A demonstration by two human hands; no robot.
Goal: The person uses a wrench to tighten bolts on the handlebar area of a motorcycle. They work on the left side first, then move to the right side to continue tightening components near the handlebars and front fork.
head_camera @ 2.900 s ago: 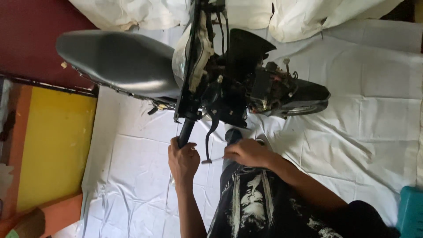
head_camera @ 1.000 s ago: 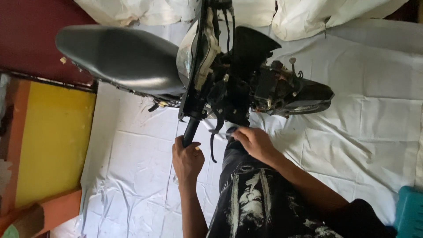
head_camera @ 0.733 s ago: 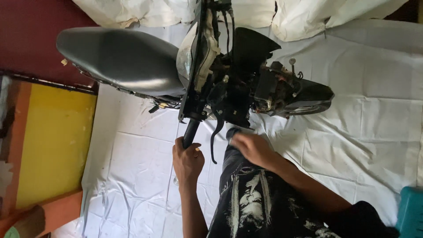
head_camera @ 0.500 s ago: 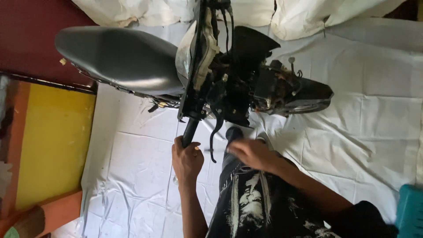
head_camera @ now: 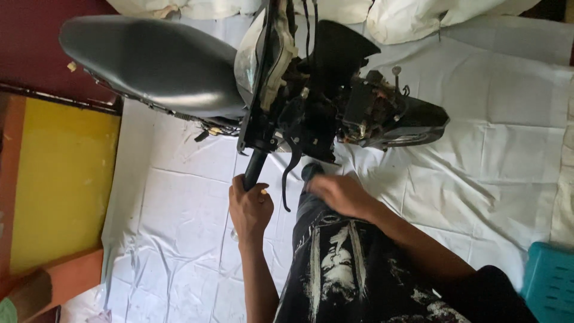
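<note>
Black rubber handlebar grip (head_camera: 253, 170) of the grey-seated motorcycle (head_camera: 161, 63) over white floor sheet (head_camera: 179, 203): left hand (head_camera: 250, 207) clenched around it; right hand (head_camera: 338, 194) beside, closure unclear.

Both of the person's bare forearms reach forward from the bottom of the view. The left hand (head_camera: 250, 206) is curled into a closed fist, knuckles up, wrist straight, thumb tucked at the top. The right hand (head_camera: 338, 194) lies palm down with fingers bent and pointing left; it is blurred, so its grip cannot be told.
</note>
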